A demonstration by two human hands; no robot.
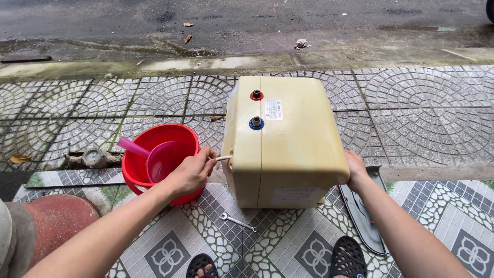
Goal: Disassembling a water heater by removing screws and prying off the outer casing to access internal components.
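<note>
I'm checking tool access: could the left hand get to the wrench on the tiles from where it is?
Probably yes. The wrench lies in the open on the tiles, just below the left hand, with nothing between them. That hand grips a thin white rod at the heater, so it must let go first.

At frame centre the water heater tank is pale cream-yellow, with one red-ringed port above a blue-ringed port. Left of it, the bucket is bright red, holding a magenta-pink ladle. The pavement shows grey fan-shaped cobble circles; the tiled floor below has grey-and-white diamond pebble patterns. The sandals are black.
</note>
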